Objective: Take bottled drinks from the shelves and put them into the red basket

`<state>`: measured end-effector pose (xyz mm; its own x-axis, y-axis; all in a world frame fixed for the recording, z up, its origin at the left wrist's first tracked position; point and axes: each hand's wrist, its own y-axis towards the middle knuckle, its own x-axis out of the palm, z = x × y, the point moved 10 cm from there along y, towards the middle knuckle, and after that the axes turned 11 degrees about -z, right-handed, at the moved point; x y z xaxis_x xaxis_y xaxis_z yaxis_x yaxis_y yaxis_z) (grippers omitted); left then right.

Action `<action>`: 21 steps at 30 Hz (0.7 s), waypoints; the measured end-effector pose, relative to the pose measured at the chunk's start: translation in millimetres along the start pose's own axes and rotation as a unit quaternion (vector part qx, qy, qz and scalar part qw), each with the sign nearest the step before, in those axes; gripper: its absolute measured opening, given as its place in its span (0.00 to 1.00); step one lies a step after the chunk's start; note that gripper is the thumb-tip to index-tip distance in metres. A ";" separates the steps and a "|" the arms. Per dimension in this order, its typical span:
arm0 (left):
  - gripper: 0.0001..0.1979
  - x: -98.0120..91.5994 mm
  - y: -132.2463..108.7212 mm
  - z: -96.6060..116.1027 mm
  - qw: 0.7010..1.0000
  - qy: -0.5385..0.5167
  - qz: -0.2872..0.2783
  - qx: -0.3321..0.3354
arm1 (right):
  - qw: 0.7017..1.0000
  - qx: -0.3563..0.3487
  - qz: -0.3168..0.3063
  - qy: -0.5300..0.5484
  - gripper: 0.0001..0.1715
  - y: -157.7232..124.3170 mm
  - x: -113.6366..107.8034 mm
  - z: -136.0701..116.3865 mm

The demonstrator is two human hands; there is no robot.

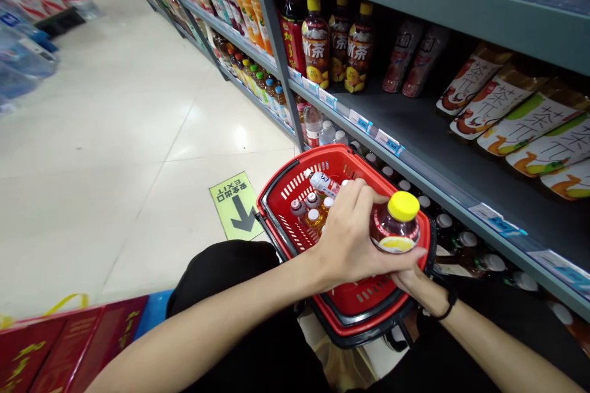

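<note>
A bottle of iced tea with a yellow cap (404, 206) stands nearly upright over the right end of a red shopping basket (299, 167). My left hand (353, 236) is closed round it, fingers on the far side and thumb across the near side. My right hand (412, 279), with a black band at the wrist, reaches in just below that thumb. Its fingers are hidden behind my left hand and the bottle. Inside the basket lie several small bottles with white caps (314, 215) and a pale bottle (324, 183) tilted against the far wall.
Matching yellow-capped tea bottles (316, 43) stand on the shelf (405, 116) to the right, with cartoned-looking tea bottles (488, 98) farther along. Dark bottles with white caps (467, 239) fill the lower shelf. A green exit sign (235, 206) marks the floor. Red boxes (69, 344) sit lower left.
</note>
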<state>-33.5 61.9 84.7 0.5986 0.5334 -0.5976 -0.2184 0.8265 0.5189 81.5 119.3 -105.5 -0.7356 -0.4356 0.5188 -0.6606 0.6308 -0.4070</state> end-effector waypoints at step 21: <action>0.21 18.9 -7.1 -133.4 0.850 -0.355 -0.013 -0.390 | 0.982 0.112 -0.149 0.001 0.42 -6.3 26.8 -3.0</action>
<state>-123.4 90.2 -11.7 0.8649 0.4983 0.0598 -0.4760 0.8522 -0.2172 66.4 105.6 -86.8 -0.5050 -0.5774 0.6415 -0.8628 0.3182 -0.3928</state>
